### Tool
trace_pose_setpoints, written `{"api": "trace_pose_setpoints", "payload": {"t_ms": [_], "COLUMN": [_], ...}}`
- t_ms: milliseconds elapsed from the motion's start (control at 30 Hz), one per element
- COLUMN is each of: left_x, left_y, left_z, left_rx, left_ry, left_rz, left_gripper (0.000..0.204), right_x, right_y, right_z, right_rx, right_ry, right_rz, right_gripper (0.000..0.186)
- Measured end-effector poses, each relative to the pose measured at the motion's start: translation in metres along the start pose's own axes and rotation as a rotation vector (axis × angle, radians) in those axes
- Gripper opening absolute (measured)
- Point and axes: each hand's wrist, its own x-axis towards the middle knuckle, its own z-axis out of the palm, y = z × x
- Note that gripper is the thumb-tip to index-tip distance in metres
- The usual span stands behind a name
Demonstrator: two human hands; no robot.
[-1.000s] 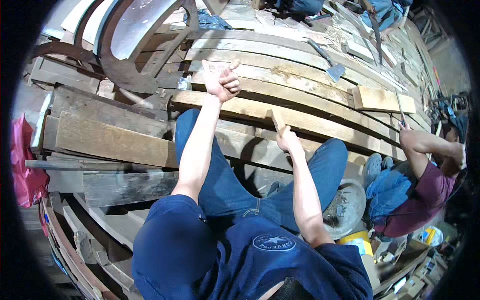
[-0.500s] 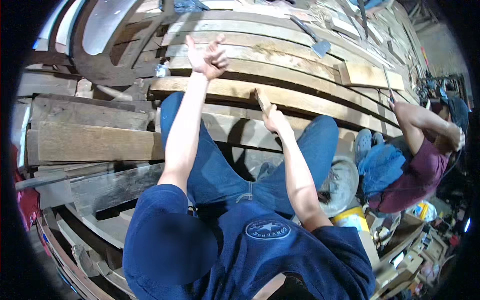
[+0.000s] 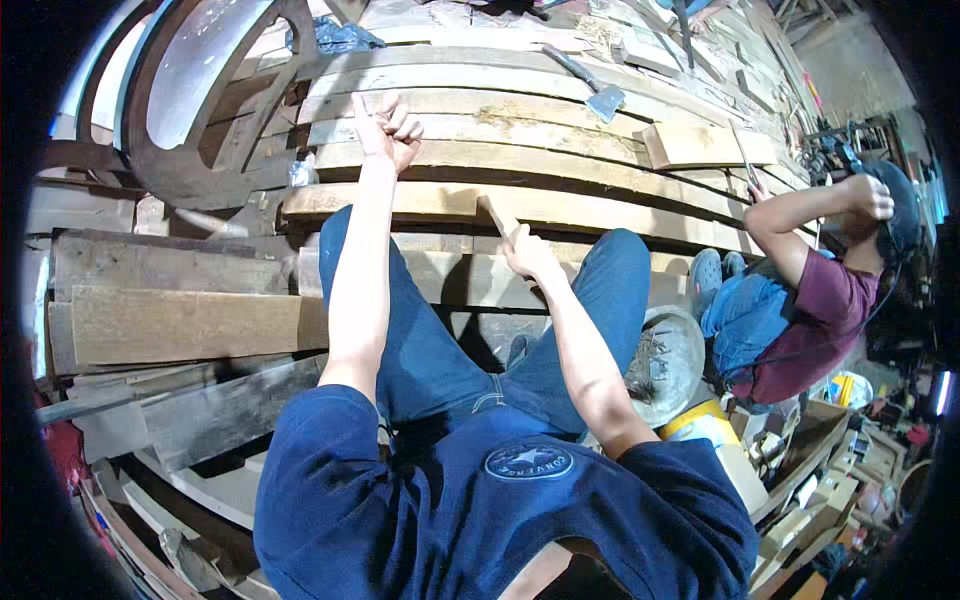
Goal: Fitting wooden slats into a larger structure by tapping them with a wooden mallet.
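Possibly the wooden piece (image 3: 497,215), gripped in the right hand (image 3: 527,252) and slanting forward-left from its fingers, could slip or knock the long plank (image 3: 640,213) if that hold loosened. The left hand (image 3: 393,138) is raised well apart, fingers half curled, apparently empty. Beyond and rightward of the right hand lie a hatchet (image 3: 605,103) and timber block (image 3: 710,147); a basin (image 3: 672,365) and a co-worker (image 3: 820,300) limit room to its right.

Your right hand (image 3: 527,252) hides one end of the block (image 3: 495,212); the frame (image 3: 185,182) at 10 o'clock and red bag (image 3: 65,455) at 8 are cropped; clutter (image 3: 878,490) at 4 is too small to tell.
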Motion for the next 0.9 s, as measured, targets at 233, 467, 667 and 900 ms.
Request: {"api": "trace_pose_setpoints", "payload": {"t_ms": [233, 467, 667, 900], "left_x": [0.011, 0.028, 0.038, 0.047], "left_y": [0.007, 0.003, 0.004, -0.002], "left_z": [-0.014, -0.017, -0.031, -0.032], "left_rx": [0.009, 0.094, 0.151, 0.211], "left_ry": [-0.144, -0.077, -0.030, -0.181], "left_rz": [-0.048, -0.048, -0.022, 0.008], "left_gripper": [0.056, 0.056, 0.051, 0.051], "right_x": [-0.006, 0.016, -0.010, 0.015], "right_y": [0.005, -0.025, -0.066, 0.010], "right_z": [-0.029, 0.000, 0.047, 0.036], "right_rx": [-0.038, 0.181, 0.084, 0.364], "right_ry": [0.129, 0.344, 0.168, 0.644], "right_rz": [0.200, 0.481, 0.100, 0.428], "right_gripper": [0.046, 0.045, 0.035, 0.041]}}
